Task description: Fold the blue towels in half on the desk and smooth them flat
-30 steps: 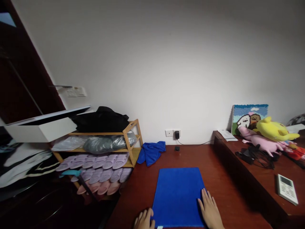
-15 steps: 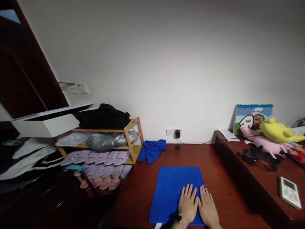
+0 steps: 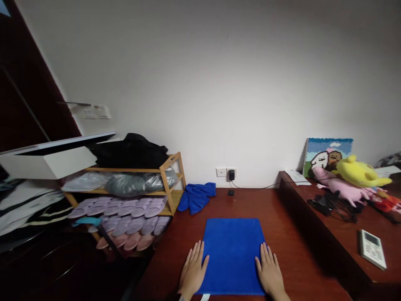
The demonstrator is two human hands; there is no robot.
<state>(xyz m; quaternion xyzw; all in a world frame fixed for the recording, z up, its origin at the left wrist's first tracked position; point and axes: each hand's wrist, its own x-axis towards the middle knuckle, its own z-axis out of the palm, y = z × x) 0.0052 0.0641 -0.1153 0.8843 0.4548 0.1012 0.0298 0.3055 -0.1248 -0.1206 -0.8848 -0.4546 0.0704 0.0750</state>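
Note:
A blue cloth (image 3: pixel 232 257) lies flat and smooth on the reddish-brown table (image 3: pixel 242 202), with a small white tag (image 3: pixel 205 297) at its near left corner. My left hand (image 3: pixel 193 267) rests flat along the cloth's left edge, fingers stretched forward and thumb apart. At the right edge, my right hand (image 3: pixel 270 271) lies flat too, its thumb over the cloth. Neither hand holds anything. Further back, near the wall, sits a second blue cloth (image 3: pixel 196 197), crumpled.
Left of the table stands a wooden shoe rack (image 3: pixel 171 184) with lilac slippers (image 3: pixel 128 207) and a black bag (image 3: pixel 130 152) on top. On the raised surface at right are plush toys (image 3: pixel 360 172), black cables (image 3: pixel 340 209) and a white calculator-like device (image 3: pixel 372 248). A black charger (image 3: pixel 231 174) is plugged into the wall.
My left hand has moved left, from the middle of the cloth to its left edge. My right hand stays at the right edge. The view has shifted slightly.

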